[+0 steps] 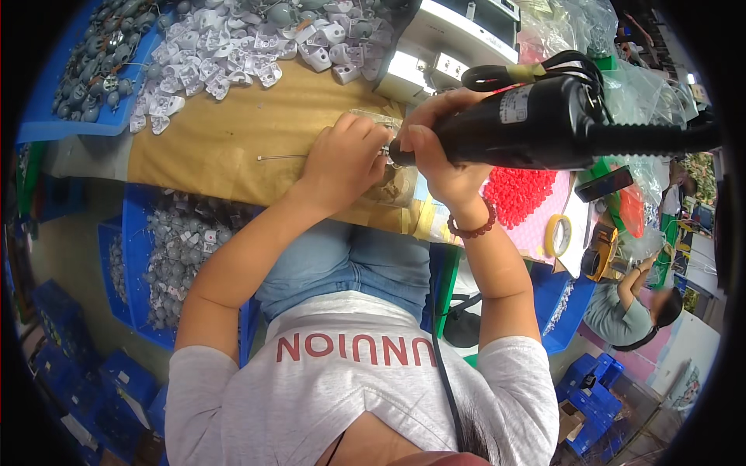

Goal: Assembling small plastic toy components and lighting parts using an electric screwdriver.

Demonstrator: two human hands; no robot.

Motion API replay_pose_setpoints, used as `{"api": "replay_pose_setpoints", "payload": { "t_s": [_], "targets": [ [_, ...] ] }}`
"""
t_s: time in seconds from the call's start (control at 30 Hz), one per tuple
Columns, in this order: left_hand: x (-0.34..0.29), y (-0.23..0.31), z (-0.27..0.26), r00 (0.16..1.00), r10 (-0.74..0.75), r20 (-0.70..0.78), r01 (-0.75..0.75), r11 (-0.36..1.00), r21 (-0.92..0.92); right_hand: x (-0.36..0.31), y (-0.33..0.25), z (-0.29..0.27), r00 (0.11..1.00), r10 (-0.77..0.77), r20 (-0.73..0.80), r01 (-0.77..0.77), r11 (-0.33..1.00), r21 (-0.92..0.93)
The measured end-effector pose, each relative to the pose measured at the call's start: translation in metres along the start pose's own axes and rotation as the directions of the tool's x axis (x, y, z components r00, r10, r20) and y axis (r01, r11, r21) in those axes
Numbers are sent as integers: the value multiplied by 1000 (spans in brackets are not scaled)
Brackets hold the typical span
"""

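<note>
My right hand (447, 167) is wrapped round a black electric screwdriver (505, 128), which lies sideways with its tip pointing left. That tip meets a small part at the fingertips of my left hand (346, 159). The left fingers are closed in a pinch; the part between them is mostly hidden, so its kind does not show. A thin lead (281, 158) with a small pale end sticks out to the left from under the left hand. Both hands are over the brown-covered worktable (233, 124).
White plastic housings (225, 46) are heaped at the back, beside a blue bin (35, 128) of grey parts. Small red pieces (519, 194), a tape roll (557, 235) and a dark phone (604, 183) lie rightward. A white device (458, 35) stands behind. Another person (622, 311) sits far right.
</note>
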State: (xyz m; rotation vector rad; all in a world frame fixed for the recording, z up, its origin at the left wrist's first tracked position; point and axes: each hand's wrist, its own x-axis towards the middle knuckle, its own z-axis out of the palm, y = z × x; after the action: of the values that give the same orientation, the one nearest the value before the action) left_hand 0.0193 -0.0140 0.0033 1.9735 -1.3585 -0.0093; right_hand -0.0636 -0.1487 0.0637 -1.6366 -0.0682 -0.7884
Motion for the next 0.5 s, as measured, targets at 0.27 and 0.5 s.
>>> {"api": "replay_pose_setpoints", "payload": {
  "t_s": [0.27,0.5],
  "targets": [
    [2,5,-6,1000,-14,19,14,1000,6,4,0,-6,1000,16,-10,-15,1000,16],
    [1,6,-4,998,-58,11,58,998,4,19,-6,-58,810,341,-477,-288,940,183]
  ]
}}
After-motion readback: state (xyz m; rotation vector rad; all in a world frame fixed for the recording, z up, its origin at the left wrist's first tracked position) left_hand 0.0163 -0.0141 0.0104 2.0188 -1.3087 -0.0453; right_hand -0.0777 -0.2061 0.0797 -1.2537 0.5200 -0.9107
